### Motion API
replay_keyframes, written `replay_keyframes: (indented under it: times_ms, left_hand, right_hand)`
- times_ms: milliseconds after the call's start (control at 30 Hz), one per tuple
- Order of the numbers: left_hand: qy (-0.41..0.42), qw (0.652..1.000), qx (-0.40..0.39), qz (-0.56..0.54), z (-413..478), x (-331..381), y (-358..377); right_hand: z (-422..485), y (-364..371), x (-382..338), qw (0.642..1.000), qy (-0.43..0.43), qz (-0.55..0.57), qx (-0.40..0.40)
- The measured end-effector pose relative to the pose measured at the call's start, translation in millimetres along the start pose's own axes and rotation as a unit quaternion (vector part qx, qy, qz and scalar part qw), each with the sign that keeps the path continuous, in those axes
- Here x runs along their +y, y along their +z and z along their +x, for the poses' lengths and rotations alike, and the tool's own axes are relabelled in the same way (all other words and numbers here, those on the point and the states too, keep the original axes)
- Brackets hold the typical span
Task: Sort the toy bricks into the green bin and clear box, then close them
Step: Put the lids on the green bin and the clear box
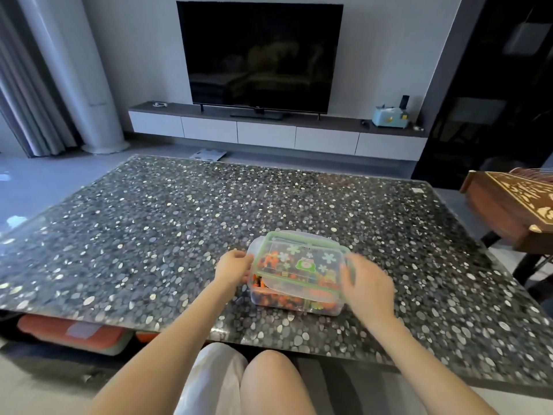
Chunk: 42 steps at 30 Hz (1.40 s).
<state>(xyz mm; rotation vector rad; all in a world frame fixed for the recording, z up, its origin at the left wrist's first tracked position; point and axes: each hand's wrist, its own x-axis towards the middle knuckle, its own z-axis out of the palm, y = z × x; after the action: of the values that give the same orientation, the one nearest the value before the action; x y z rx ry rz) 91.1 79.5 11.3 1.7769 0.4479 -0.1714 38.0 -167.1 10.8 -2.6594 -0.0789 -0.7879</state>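
Observation:
A clear plastic box (296, 301) stands on the pebble-patterned table, near its front edge. It is full of small orange, black and yellow toy bricks (284, 298). A clear lid (299, 262) with a green rim and flower stickers lies on top, tilted, its near edge lifted off the box. My left hand (233, 266) pinches the lid's left edge. My right hand (366, 284) is at the lid's right end with fingers curled at its edge; it is blurred. No green bin is in view.
The glass-topped table (209, 220) stretches far ahead and to both sides. A carved wooden instrument (508, 202) stands at the right. A TV and low cabinet line the far wall. Orange cushions (74, 330) lie under the table at the left.

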Motion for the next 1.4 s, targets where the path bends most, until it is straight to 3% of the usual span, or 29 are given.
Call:
replay_keyframes:
  times_ms: [100,167,300,400,600,1400]
  left_hand:
    - [-0.011,1.000,-0.010,-0.018,9,5,1]
    - [-0.007,1.000,0.003,0.006,14,11,0]
    - [-0.001,1.000,0.014,0.028,13,17,-6]
    - [-0.036,0.999,-0.010,0.033,14,8,-14]
    - [-0.085,0.993,-0.064,-0.055,13,2,-14]
    - [-0.074,0.996,-0.032,-0.045,13,4,-13]
  right_hand:
    - [27,7,13,0.956,0.255,0.019,-0.143]
    - [38,20,24,0.920,0.325,0.095,-0.198]
    - [44,32,28,0.918,0.329,0.143,-0.168]
    - [44,30,23,0.922,0.311,0.131,-0.191]
    - [38,26,23,0.915,0.304,0.180,-0.194]
    - [37,23,22,0.910,0.313,0.202,-0.182]
